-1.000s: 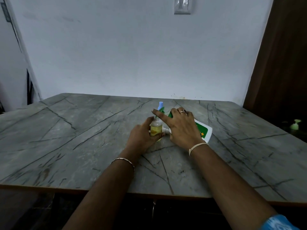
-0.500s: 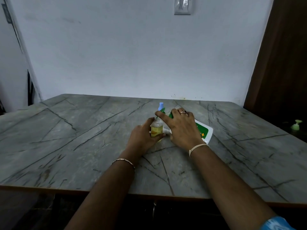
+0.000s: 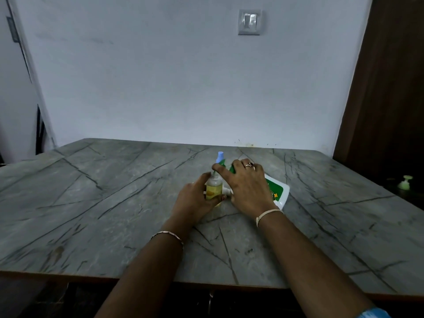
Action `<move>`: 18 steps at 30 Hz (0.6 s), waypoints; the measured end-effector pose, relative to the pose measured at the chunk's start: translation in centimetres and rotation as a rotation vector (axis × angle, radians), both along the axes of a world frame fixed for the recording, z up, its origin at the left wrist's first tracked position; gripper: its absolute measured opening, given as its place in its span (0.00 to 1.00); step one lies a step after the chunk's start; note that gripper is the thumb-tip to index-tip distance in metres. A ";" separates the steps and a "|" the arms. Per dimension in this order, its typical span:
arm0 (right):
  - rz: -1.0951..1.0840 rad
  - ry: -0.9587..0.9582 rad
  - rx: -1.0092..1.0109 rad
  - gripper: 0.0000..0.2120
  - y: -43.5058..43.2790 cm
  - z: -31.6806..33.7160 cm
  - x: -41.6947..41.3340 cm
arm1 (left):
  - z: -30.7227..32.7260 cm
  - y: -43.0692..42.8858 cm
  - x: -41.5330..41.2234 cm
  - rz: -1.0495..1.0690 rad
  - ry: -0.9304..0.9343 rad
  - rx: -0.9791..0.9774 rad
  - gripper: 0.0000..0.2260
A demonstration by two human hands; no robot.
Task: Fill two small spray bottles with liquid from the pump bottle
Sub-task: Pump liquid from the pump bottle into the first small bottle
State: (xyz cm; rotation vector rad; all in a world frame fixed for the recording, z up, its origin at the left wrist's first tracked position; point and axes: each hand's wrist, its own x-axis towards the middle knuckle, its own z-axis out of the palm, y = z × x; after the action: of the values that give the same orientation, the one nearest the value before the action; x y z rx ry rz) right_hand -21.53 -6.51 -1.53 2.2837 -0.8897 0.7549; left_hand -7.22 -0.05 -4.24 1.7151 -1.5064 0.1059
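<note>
A pale, matte wall (image 3: 160, 88) with a square light switch (image 3: 249, 21) backs a grey stone-look desk (image 3: 103, 203) streaked with dark veins; a dark wooden door (image 3: 390, 88) stands at the right.

Near the middle of the desk, the left hand (image 3: 195, 199) grips a small spray bottle (image 3: 213, 188), clear, rounded plastic holding yellowish liquid most of the way up, standing upright. The white pump bottle (image 3: 281, 191) with its glossy green label lies on its side just beside it. The right hand (image 3: 249, 187) rests spread on top with fairly straight fingers, its forefinger reaching to the small bottle's neck. The two hands are close together. A pale blue spray cap (image 3: 220, 155) pokes up behind them; I cannot tell what its bottle holds.
</note>
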 end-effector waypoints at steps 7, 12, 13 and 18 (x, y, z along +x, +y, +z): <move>-0.012 0.025 0.058 0.37 0.2 0.3 -0.2 | -0.1 -0.2 0.2 -0.020 0.001 0.008 0.34; 0.030 -0.032 0.123 0.33 0.4 0.7 0.3 | -0.2 -0.2 0.3 -0.014 -0.007 -0.001 0.34; 0.035 -0.033 0.123 0.33 0.3 0.6 0.3 | -0.2 -0.2 0.3 -0.013 -0.011 -0.002 0.34; 0.022 -0.001 0.070 0.36 0.0 0.1 -0.3 | -0.4 -0.4 0.3 -0.001 -0.025 -0.008 0.34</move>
State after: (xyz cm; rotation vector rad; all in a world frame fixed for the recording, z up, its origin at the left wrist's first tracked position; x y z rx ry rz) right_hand -21.87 -6.52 -1.46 2.3585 -0.9059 0.7449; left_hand -6.89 -0.46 -4.61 1.7124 -1.5232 0.1337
